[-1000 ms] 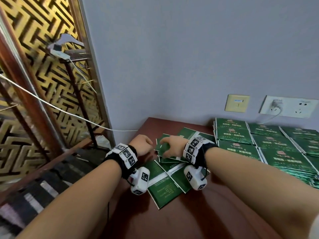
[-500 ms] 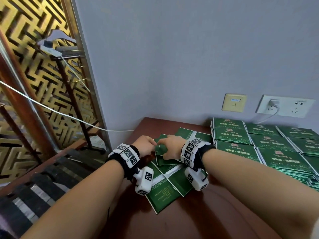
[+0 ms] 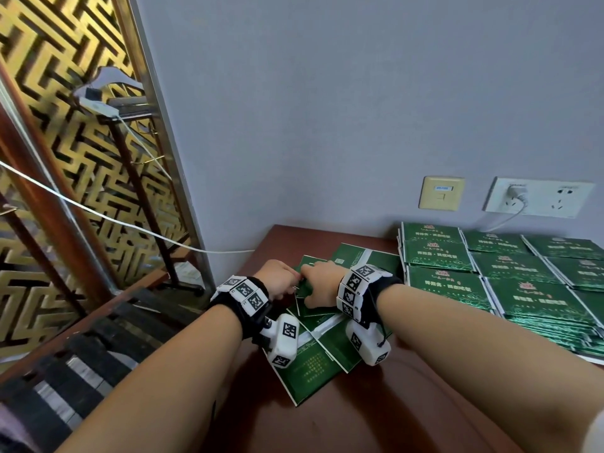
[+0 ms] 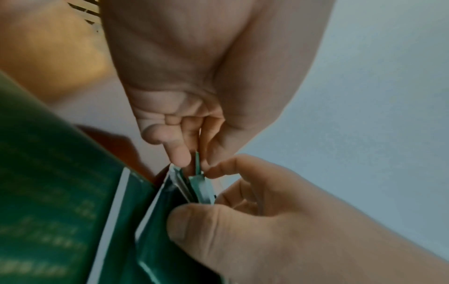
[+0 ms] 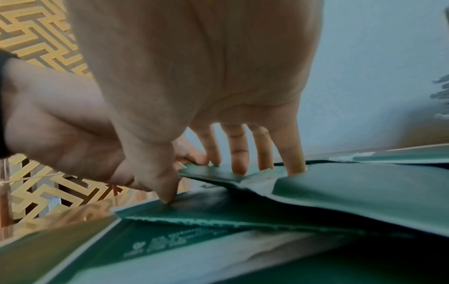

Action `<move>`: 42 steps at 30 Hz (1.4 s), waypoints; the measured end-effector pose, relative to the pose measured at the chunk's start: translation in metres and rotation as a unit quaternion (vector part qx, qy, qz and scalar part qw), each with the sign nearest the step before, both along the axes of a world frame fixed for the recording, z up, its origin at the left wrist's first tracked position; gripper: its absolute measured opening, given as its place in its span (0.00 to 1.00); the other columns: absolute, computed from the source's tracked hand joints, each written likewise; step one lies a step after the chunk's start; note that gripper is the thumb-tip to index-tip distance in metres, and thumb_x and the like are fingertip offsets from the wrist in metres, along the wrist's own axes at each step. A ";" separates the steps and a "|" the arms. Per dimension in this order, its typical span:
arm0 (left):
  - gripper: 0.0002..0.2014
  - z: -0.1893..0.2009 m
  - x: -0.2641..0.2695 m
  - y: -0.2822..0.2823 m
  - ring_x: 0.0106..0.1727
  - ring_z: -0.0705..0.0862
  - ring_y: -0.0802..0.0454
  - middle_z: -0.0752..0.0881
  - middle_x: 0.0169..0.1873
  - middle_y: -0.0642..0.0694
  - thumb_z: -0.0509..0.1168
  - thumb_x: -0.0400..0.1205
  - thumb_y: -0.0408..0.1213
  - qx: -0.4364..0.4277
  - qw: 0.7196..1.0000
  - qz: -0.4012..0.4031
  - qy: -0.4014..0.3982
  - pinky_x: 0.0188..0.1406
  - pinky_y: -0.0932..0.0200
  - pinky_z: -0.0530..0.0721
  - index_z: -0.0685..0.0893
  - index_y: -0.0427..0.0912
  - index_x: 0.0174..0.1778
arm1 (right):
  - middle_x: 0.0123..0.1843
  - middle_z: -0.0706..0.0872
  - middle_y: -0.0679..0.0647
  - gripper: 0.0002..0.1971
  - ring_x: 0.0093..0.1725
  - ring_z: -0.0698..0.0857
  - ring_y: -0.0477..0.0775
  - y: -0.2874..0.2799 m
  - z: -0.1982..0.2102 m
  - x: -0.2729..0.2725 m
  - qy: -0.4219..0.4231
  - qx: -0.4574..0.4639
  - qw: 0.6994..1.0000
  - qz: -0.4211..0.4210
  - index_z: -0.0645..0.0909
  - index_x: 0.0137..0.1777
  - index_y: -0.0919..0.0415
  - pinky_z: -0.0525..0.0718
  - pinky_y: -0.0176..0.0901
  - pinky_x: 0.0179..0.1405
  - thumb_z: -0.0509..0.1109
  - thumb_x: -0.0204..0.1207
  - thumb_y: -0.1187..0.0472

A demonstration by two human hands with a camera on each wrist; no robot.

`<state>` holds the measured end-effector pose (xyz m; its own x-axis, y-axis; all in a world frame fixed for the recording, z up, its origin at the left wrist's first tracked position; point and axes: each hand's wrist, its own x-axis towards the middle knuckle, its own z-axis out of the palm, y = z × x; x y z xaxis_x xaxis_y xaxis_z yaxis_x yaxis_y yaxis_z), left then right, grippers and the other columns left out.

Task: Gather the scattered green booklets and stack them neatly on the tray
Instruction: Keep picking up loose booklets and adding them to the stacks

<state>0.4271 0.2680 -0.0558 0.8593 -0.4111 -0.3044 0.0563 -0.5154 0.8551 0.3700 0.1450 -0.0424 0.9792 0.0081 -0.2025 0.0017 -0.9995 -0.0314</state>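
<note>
1. Loose green booklets (image 3: pixel 313 348) fanned crookedly at lower centre of the head view, on the dark wooden table (image 3: pixel 376 416), overlapping at odd angles.
2. Top booklet (image 3: pixel 305 287) of that fan lifted at one corner, just above centre of the loose heap.
3. Left hand (image 3: pixel 277 279) pinching that raised corner between thumb and fingertips (image 4: pixel 181 153), narrow grip, seen plainly in the left wrist view.
4. Right hand (image 3: pixel 322 282) just beside the left, touching it; thumb curled under and pinching the same booklet edge, other fingers (image 5: pixel 239 151) spread and pressing down on a green cover.
5. Neat booklet stacks (image 3: pixel 490 276) at centre right of the head view, laid in rows, edges squared, close to the loose fan.
6. No tray to be made out under those stacks; possibly hidden beneath them.
7. Judged progress: well along, most booklets already in tidy piles; still to gather, the handful of loose ones at lower centre, then squaring them onto the stacks.
8. Further out: grey wall with a wall socket (image 3: pixel 539 197) at upper right, plug and white cable in it; gold lattice screen (image 3: pixel 65 158) filling the left of the frame.
</note>
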 end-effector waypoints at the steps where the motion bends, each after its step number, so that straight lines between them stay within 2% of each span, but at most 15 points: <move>1: 0.06 0.002 -0.001 0.000 0.27 0.73 0.48 0.80 0.32 0.34 0.66 0.79 0.27 -0.019 1.000 0.003 0.010 0.23 0.63 0.65 0.83 0.37 0.36 | 0.58 0.81 0.59 0.23 0.58 0.81 0.63 -0.001 0.000 -0.001 -0.007 0.019 1.000 -0.007 0.72 0.63 0.57 0.81 0.51 0.54 0.70 0.72 0.48; 5: 0.04 0.013 -0.009 0.000 0.31 0.81 0.50 0.84 0.40 0.33 0.66 0.83 0.28 -0.088 0.995 -0.001 0.035 0.22 0.62 0.76 0.83 0.30 0.48 | 0.57 0.83 0.60 0.21 0.56 0.83 0.64 -0.004 0.004 -0.006 -0.041 0.065 0.997 -0.025 0.71 0.64 0.59 0.83 0.52 0.53 0.69 0.74 0.52; 10: 0.14 0.021 -0.020 0.001 0.37 0.86 0.44 0.86 0.43 0.31 0.68 0.82 0.34 -0.091 0.996 -0.001 -0.005 0.37 0.52 0.89 0.82 0.25 0.57 | 0.61 0.85 0.59 0.25 0.58 0.85 0.61 -0.006 0.010 -0.021 -0.078 0.127 0.988 -0.030 0.69 0.73 0.52 0.84 0.49 0.55 0.67 0.76 0.60; 13: 0.16 0.026 -0.031 0.009 0.39 0.88 0.43 0.87 0.43 0.30 0.72 0.80 0.37 -0.106 0.994 0.007 -0.018 0.39 0.50 0.91 0.82 0.26 0.55 | 0.66 0.84 0.54 0.28 0.62 0.84 0.57 -0.009 0.020 -0.034 -0.099 0.167 0.981 -0.013 0.71 0.75 0.47 0.83 0.46 0.58 0.63 0.75 0.67; 16: 0.14 0.031 -0.043 0.021 0.38 0.89 0.43 0.88 0.41 0.30 0.73 0.79 0.34 -0.102 0.994 0.019 -0.037 0.42 0.46 0.91 0.82 0.27 0.52 | 0.67 0.84 0.51 0.26 0.63 0.83 0.54 -0.013 0.029 -0.050 -0.117 0.190 0.975 -0.013 0.76 0.73 0.48 0.81 0.45 0.63 0.63 0.75 0.67; 19: 0.11 0.037 -0.057 0.034 0.35 0.89 0.44 0.88 0.37 0.32 0.77 0.74 0.30 -0.074 0.994 0.019 -0.073 0.40 0.48 0.91 0.83 0.29 0.46 | 0.61 0.87 0.52 0.18 0.59 0.85 0.54 -0.016 0.040 -0.067 -0.126 0.155 0.979 -0.038 0.84 0.64 0.53 0.80 0.40 0.59 0.64 0.77 0.63; 22: 0.09 0.042 -0.073 0.046 0.30 0.88 0.48 0.87 0.31 0.36 0.77 0.73 0.26 -0.046 0.992 0.027 -0.111 0.35 0.53 0.91 0.83 0.31 0.40 | 0.54 0.90 0.53 0.13 0.51 0.86 0.54 -0.018 0.049 -0.082 -0.123 0.137 0.980 -0.076 0.89 0.52 0.55 0.82 0.41 0.51 0.64 0.75 0.60; 24: 0.09 0.046 -0.084 0.054 0.32 0.90 0.44 0.87 0.31 0.37 0.76 0.72 0.24 -0.034 0.991 0.030 -0.123 0.38 0.49 0.92 0.81 0.34 0.35 | 0.52 0.90 0.54 0.14 0.48 0.86 0.55 -0.017 0.053 -0.094 -0.116 0.142 0.978 -0.098 0.89 0.50 0.56 0.83 0.43 0.48 0.61 0.76 0.58; 26: 0.11 0.050 -0.093 0.061 0.36 0.91 0.40 0.87 0.32 0.36 0.75 0.71 0.22 -0.017 0.990 0.032 -0.136 0.42 0.43 0.91 0.80 0.37 0.32 | 0.54 0.89 0.56 0.16 0.50 0.87 0.58 -0.015 0.057 -0.108 -0.106 0.143 0.978 -0.108 0.88 0.53 0.59 0.84 0.46 0.51 0.59 0.79 0.58; 28: 0.10 0.053 -0.104 0.068 0.38 0.89 0.40 0.85 0.37 0.37 0.74 0.72 0.21 -0.002 0.989 0.025 -0.148 0.42 0.43 0.91 0.80 0.38 0.37 | 0.56 0.89 0.53 0.16 0.53 0.87 0.56 -0.013 0.062 -0.125 -0.100 0.140 0.980 -0.097 0.89 0.57 0.59 0.83 0.45 0.53 0.60 0.80 0.61; 31: 0.16 0.055 -0.117 0.074 0.39 0.86 0.42 0.79 0.47 0.39 0.70 0.74 0.19 0.008 0.989 0.009 -0.146 0.26 0.58 0.88 0.77 0.38 0.53 | 0.49 0.90 0.48 0.14 0.47 0.87 0.50 -0.016 0.066 -0.151 -0.118 0.139 0.980 -0.086 0.91 0.53 0.55 0.83 0.38 0.47 0.66 0.75 0.66; 33: 0.15 0.054 -0.128 0.076 0.38 0.87 0.44 0.81 0.46 0.40 0.70 0.74 0.18 0.034 0.987 -0.014 -0.155 0.25 0.60 0.88 0.78 0.38 0.50 | 0.45 0.90 0.46 0.10 0.44 0.86 0.48 -0.021 0.066 -0.167 -0.143 0.136 0.976 -0.088 0.91 0.50 0.53 0.79 0.34 0.42 0.72 0.72 0.64; 35: 0.11 0.052 -0.138 0.077 0.39 0.89 0.43 0.86 0.41 0.40 0.70 0.73 0.19 0.066 0.984 -0.040 -0.161 0.35 0.54 0.91 0.81 0.39 0.42 | 0.42 0.88 0.45 0.08 0.43 0.85 0.46 -0.025 0.065 -0.181 -0.155 0.145 0.973 -0.094 0.91 0.50 0.54 0.76 0.34 0.42 0.76 0.71 0.60; 38: 0.10 0.047 -0.149 0.076 0.41 0.91 0.41 0.88 0.40 0.39 0.69 0.73 0.20 0.090 0.978 -0.070 -0.176 0.45 0.47 0.91 0.84 0.41 0.39 | 0.43 0.87 0.47 0.10 0.43 0.84 0.49 -0.028 0.068 -0.200 -0.136 0.114 0.980 -0.094 0.90 0.51 0.57 0.77 0.36 0.43 0.78 0.70 0.59; 42: 0.09 0.041 -0.162 0.066 0.36 0.86 0.50 0.88 0.39 0.47 0.73 0.73 0.27 0.145 0.953 -0.130 -0.233 0.41 0.57 0.87 0.87 0.46 0.40 | 0.40 0.89 0.50 0.08 0.44 0.87 0.54 -0.033 0.066 -0.219 -0.124 0.054 0.984 -0.115 0.90 0.47 0.56 0.86 0.42 0.45 0.77 0.68 0.60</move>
